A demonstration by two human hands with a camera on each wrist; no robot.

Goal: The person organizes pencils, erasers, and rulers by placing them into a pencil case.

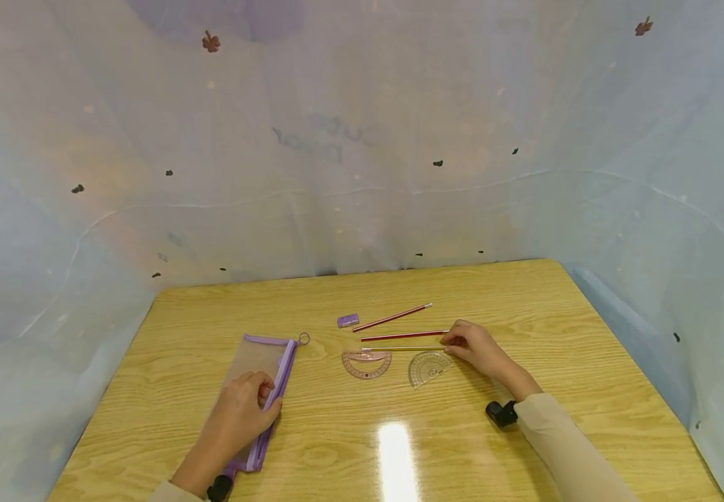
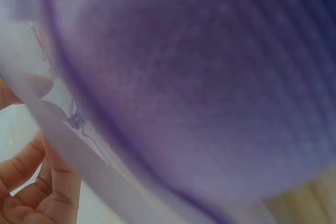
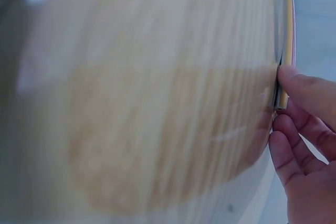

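Note:
My left hand rests on a see-through pencil case with purple trim and a zipper. Its fingers are loosely bent over the zipper edge, and in the left wrist view a gap shows between thumb and fingers. On the right, my right hand pinches the right end of a yellow pencil; the thumb presses that pencil in the right wrist view. A red pencil lies just behind it, its right end at the fingertips. Close in front sits a clear protractor.
A pink protractor lies left of the clear one. Farther back are a purple eraser and another red pencil, slanted. The wooden table meets a pale hanging cloth at its back edge.

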